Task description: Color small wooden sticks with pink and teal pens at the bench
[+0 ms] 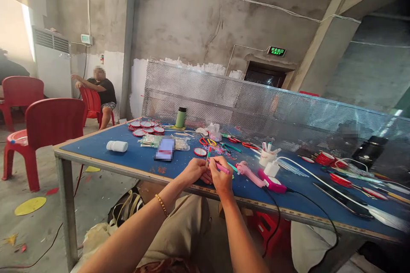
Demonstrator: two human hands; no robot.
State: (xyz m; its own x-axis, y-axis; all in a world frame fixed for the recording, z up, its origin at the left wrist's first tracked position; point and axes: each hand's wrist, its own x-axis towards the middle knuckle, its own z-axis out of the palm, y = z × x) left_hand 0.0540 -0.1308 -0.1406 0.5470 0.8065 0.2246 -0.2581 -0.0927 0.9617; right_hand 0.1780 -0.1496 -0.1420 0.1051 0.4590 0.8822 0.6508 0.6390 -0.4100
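Close to the table's front edge, my right hand (222, 177) is closed round a pink marker-like pen (222, 168), its tip end turned toward my left hand. My left hand (196, 171) is closed too, its fingers pinching a small thin stick with green and red bands (209, 154) that stands upright. The lower part of that stick is hidden by my fingers. Just beyond my hands lies a round white disc with a red rim (200, 152). A pink tool with a cord (251, 174), perhaps a glue gun, rests right of my right hand.
On the blue table (96, 147) are a white bottle (117, 146), a phone (165, 150), a green tumbler (181, 117), red-rimmed discs (147, 124), pliers (232, 148) and a white cup of pens (267, 156). A perforated metal screen (205, 94) stands behind. A person sits farther left.
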